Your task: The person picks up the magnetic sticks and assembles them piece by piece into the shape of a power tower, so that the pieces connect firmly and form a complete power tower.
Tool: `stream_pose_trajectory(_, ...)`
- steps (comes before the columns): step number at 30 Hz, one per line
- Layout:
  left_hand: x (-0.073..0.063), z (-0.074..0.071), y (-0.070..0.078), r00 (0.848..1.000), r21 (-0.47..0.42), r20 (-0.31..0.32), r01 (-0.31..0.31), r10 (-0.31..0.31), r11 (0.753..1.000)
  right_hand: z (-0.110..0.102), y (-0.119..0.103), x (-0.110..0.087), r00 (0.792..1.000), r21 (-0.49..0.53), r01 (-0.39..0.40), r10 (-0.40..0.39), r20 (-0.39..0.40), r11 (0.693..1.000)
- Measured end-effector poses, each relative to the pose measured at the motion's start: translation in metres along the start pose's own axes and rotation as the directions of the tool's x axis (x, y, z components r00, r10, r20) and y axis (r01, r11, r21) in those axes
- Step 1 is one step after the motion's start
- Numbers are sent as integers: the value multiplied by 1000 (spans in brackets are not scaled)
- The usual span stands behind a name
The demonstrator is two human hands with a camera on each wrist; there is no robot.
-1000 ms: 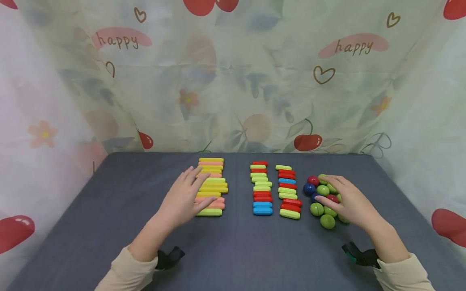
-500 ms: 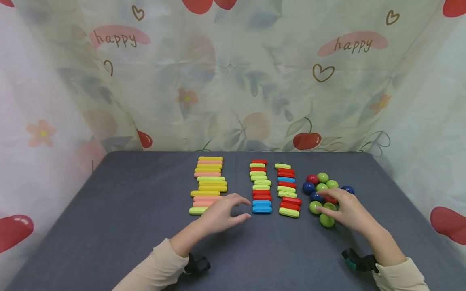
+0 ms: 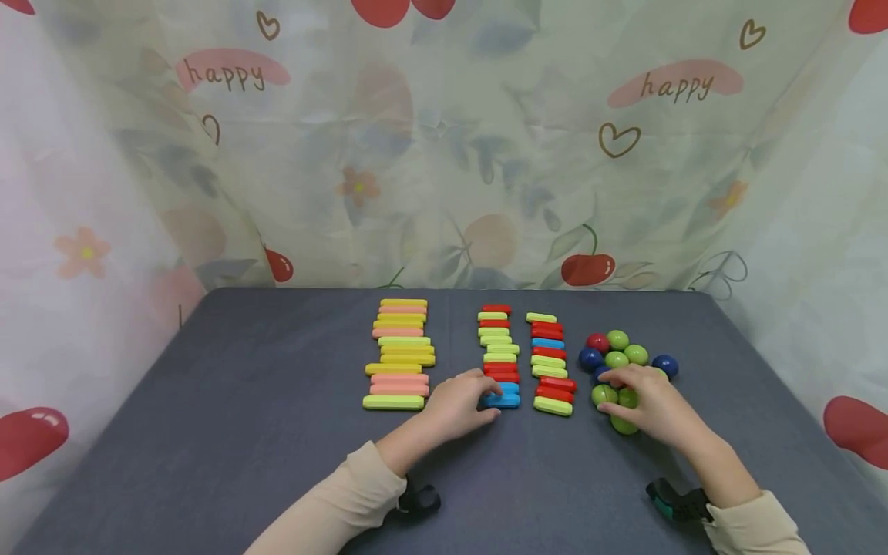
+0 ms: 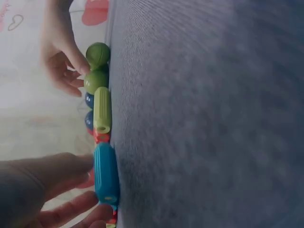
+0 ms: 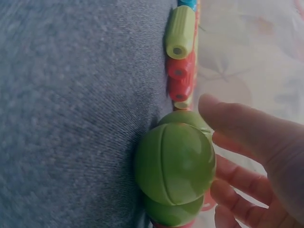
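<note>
At the near end of the middle column of short coloured rods, my left hand (image 3: 456, 405) has its thumb and forefinger spread around two blue rods (image 3: 512, 401). In the left wrist view the nearest blue rod (image 4: 106, 173) lies by the thumb, with other fingers at its lower end. My right hand (image 3: 655, 402) hovers over a cluster of green, blue and red balls at the right, fingers loosely bent. Its fingertips are close to a green ball (image 3: 603, 396). From the right wrist, a large seamed green ball (image 5: 175, 164) shows beside the thumb and fingers. Part of the cluster is hidden beneath this hand.
A column of longer yellow, pink and lime rods (image 3: 395, 402) lies left of the left hand. Another column of red, lime and blue rods (image 3: 553, 405) runs between the hands. All lie on a dark grey cloth (image 3: 208, 432), with a printed curtain (image 3: 437, 154) behind.
My left hand has moved right and nearer, from over the long-rod column to the blue rods. The right hand has shifted slightly nearer and left, staying over the balls.
</note>
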State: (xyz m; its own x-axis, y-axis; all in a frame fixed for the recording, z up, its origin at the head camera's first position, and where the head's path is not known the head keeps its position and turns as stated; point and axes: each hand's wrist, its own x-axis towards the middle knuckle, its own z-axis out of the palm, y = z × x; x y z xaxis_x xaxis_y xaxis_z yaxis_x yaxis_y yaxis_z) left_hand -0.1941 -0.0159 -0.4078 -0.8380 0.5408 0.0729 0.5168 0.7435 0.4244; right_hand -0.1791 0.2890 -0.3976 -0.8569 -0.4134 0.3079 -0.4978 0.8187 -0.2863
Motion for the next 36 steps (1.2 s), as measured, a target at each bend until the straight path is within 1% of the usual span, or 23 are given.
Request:
stream_pose_trajectory(3,3,3,2,1000,51,-9,13,-12,999,1,-1,-1,999,-7,-43,43,26,999)
stream_pose_trajectory(6,4,3,3,1000,98,-19,13,-11,995,2,-1,-1,996,-13,-78,79,45,997)
stream_pose_trajectory(9,4,3,5,1000,140,-26,10,-7,990,2,-2,-1,995,-18,-89,89,47,996)
stream_pose_trajectory(14,4,3,7,1000,187,-23,11,-6,982,2,-4,1,994,-28,-97,98,56,995)
stream_pose_trajectory(17,5,3,7,1000,206,-21,10,-6,979,2,-5,3,992,-34,-104,106,63,994)
stream_pose_trajectory(19,5,4,6,1000,201,-19,11,-7,979,2,-5,3,992,-34,-104,107,68,994)
stream_pose_trajectory(21,4,4,5,1000,181,-19,12,-8,983,2,-6,3,992,-37,-105,107,60,994)
stream_pose_trajectory(24,3,3,2,1000,126,-19,17,-15,992,0,-8,2,994,-37,-104,105,34,994)
stream_pose_trajectory(27,1,0,-3,1000,46,-15,21,-21,999,-1,-14,3,995,-15,-94,94,14,995)
stream_pose_trajectory(29,-1,-4,-6,1000,-30,-13,16,-17,999,-1,-20,5,997,13,-77,77,4,997)
stream_pose_trajectory(32,-5,-11,-10,1000,-148,-10,11,-13,989,1,-31,9,999,65,-37,39,-18,997)
stream_pose_trajectory(34,-9,-16,-12,1000,-220,-8,16,-19,975,5,-39,12,999,105,-8,11,-35,994)
stream_pose_trajectory(36,-13,-21,-15,1000,-271,-8,24,-27,962,10,-47,14,999,165,20,-15,-32,986)
